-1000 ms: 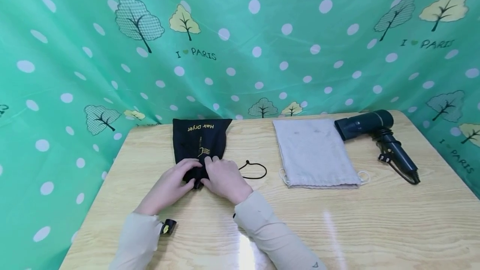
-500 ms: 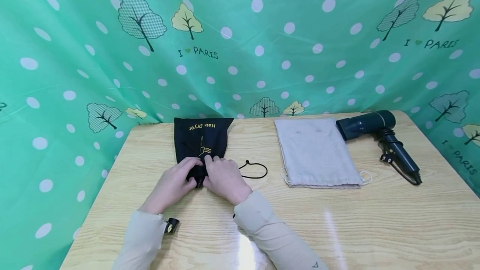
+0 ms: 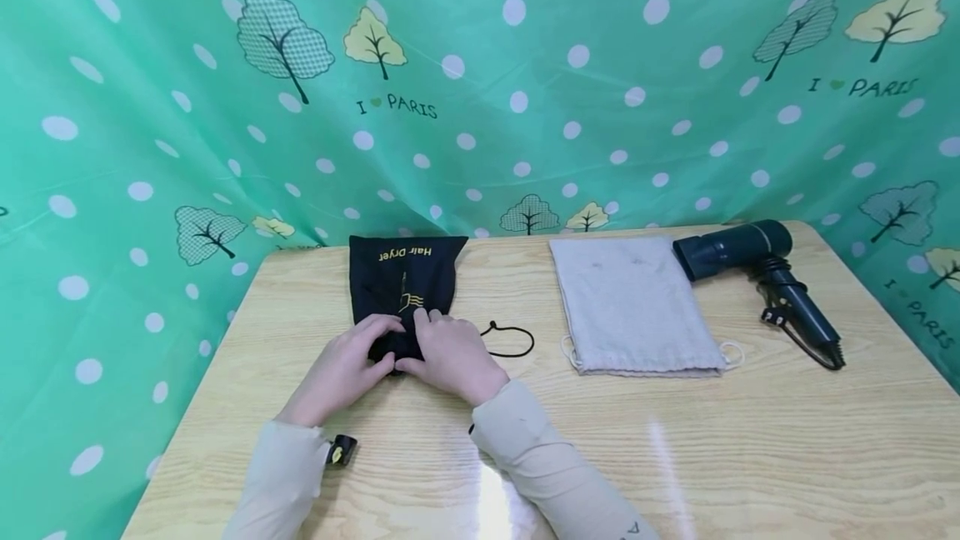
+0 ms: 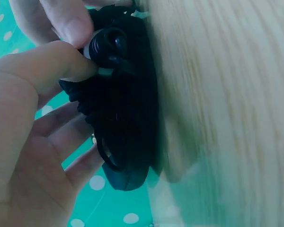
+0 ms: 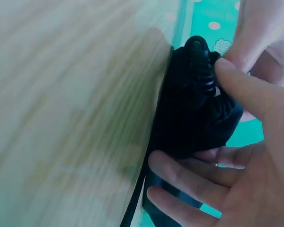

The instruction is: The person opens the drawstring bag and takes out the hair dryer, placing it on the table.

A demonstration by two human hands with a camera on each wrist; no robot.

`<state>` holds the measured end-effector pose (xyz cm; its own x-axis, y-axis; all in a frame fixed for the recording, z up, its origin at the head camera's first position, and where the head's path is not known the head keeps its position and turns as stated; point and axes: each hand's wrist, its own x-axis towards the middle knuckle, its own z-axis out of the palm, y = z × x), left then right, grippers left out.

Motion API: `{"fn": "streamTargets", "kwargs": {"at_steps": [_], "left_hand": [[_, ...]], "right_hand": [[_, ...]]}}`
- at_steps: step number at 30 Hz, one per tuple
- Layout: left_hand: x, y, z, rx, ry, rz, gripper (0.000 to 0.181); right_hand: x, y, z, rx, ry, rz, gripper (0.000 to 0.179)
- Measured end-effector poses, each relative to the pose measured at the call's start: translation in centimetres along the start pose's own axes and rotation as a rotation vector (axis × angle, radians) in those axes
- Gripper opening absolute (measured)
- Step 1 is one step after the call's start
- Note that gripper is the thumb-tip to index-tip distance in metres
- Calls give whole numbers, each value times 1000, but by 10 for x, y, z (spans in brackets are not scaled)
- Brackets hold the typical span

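A black cloth drawstring bag, printed "Hair Dryer" in gold, lies on the table at the left with its mouth toward me. My left hand holds the left side of its gathered mouth with curled thumb and fingers. On the other side, my right hand grips the cloth, its thumb close to the left thumb. Between the thumbs, the left wrist view shows a ribbed black end piece poking out of the bag's mouth; what it belongs to is hidden. A black cord loop extends right of the bag.
A grey cloth drawstring bag lies flat at the middle right of the wooden table. A dark hair dryer with its cord wound round the handle lies beside it. A green patterned curtain stands behind.
My right thumb has shifted left over the bag's mouth, and the ribbed end is now mostly covered in the head view. The bag has stayed in place.
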<state>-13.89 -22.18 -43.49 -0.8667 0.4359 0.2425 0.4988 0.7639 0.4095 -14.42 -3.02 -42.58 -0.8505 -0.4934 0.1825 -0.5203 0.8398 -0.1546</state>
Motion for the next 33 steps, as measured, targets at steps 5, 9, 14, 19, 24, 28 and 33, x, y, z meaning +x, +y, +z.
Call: {"fn": "streamTargets", "kwargs": {"at_steps": [5,9,14,19,24,28,33], "left_hand": [[2,-1,-4,0,14,21,24],[2,-2,-6,-3,10,20,24],[3,-4,-4,11,27,25,25],[3,-4,-1,29,60,45,25],[5,0,0,47,74,66,26],[6,1,1,52,73,58,28],[7,2,5,59,54,21,29]], "right_hand": [[2,-1,2,-53,7,8,46],[4,-3,1,-86,-44,7,39],[4,-5,2,-126,-52,-16,31],[3,-7,2,-145,-11,-5,29],[3,-9,2,-143,8,34,35],[4,-9,4,-132,-14,45,39],[2,-8,8,-146,-10,33,41]]}}
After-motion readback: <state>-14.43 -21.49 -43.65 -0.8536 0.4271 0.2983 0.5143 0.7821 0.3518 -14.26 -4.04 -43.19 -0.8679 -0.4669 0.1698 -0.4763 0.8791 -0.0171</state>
